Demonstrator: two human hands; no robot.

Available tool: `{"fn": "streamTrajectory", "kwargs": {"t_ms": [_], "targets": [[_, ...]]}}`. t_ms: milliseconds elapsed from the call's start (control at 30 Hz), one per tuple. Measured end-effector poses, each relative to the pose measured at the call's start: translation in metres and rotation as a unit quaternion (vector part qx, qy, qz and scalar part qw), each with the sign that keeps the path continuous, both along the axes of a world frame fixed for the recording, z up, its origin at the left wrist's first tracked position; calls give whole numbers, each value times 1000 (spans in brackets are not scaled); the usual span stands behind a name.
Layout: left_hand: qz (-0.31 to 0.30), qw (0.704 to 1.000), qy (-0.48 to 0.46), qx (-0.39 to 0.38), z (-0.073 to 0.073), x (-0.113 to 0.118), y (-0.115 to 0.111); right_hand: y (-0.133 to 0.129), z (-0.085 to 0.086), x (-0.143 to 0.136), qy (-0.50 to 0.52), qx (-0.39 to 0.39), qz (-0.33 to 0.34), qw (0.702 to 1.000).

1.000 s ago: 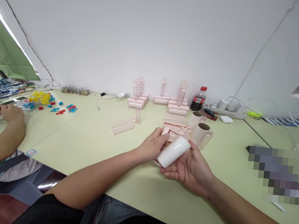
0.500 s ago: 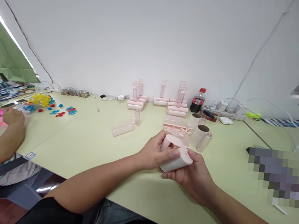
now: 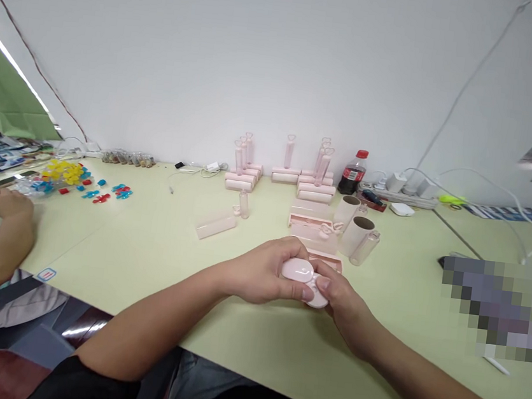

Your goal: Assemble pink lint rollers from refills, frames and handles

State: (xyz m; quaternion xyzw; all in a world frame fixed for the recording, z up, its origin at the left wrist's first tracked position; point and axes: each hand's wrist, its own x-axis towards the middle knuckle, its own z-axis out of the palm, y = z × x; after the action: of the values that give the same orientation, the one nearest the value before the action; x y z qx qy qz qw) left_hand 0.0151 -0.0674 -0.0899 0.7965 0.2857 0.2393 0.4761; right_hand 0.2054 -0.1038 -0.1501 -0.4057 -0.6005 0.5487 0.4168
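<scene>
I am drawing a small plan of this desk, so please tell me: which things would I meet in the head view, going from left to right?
Yellow plastic pieces → leftmost pale pink shell → left hand → right hand → white square box → thin white stick

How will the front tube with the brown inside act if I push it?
The front tube would probably tip if pushed high, since it stands taller than wide. Once down, its round wall would likely let it roll. The open, hollow middle suggests it's light.
</scene>
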Motion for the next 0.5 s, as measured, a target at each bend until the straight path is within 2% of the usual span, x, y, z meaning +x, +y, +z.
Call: {"fn": "streamTrajectory", "kwargs": {"t_ms": [133,367,500], "targets": [[6,995,59,83,5,-3,-4,1,5,-1,-54,38,-7,998],[24,983,106,148,2,-1,-11,2,1,2,-101,69,-16,992],[15,977,118,179,0,0,-9,4,-3,3,-89,70,-37,993]]}}
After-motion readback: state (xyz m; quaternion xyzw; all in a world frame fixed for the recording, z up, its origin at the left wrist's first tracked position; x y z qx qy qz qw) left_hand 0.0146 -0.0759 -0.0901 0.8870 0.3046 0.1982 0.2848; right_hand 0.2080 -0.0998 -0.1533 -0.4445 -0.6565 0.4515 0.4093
